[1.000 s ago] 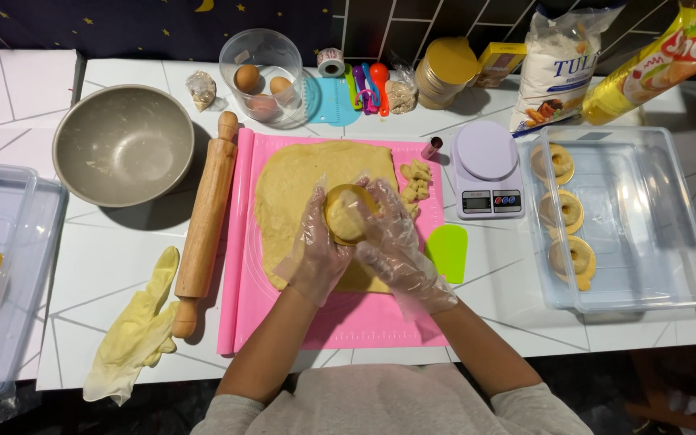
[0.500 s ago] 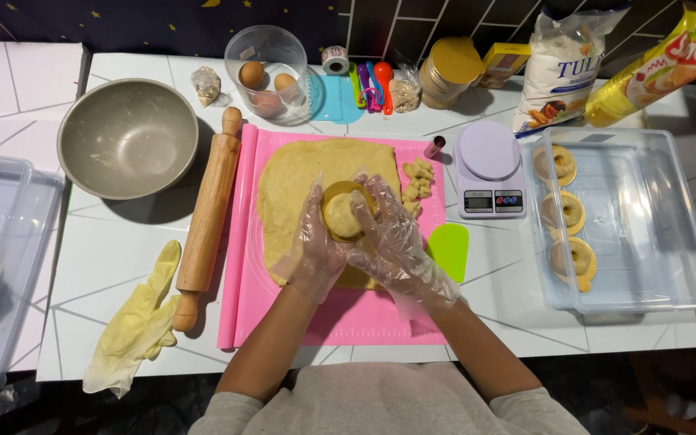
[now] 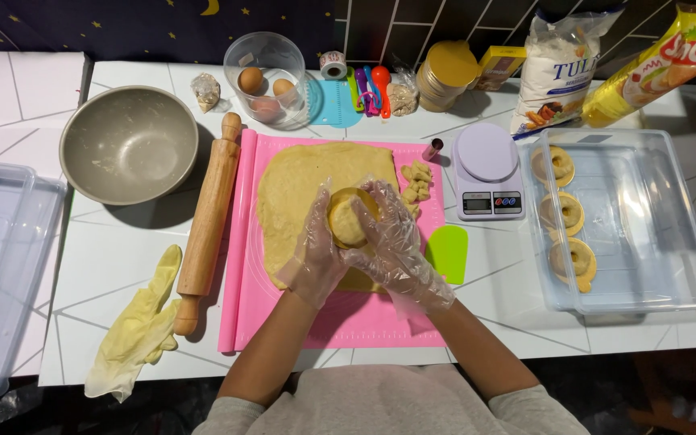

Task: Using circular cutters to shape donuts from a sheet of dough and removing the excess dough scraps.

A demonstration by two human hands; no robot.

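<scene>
A white surface patterned with thin dark angular lines fills the view under even light, meeting a dark tiled wall at 12 o'clock and a navy star-printed cloth toward 11 o'clock.

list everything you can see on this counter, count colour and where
dough sheet: 1, yellow, on the mat
mat: 1, pink, centre
dough round: 1, yellow, between both hands
scraps: small pile, yellow, mat's right edge
rolling pin: 1, wood, left of mat
bowl: 1, grey, far left
glove: 1, pale yellow, near left
eggs: 3, brown, in clear tub at back
scale: 1, lilac and white, right of mat
scraper: 1, green, below scale
tray: 1, clear, right
rings: 3, yellow, in tray
left hand: gloved, cupping round
right hand: gloved, cupping round
</scene>
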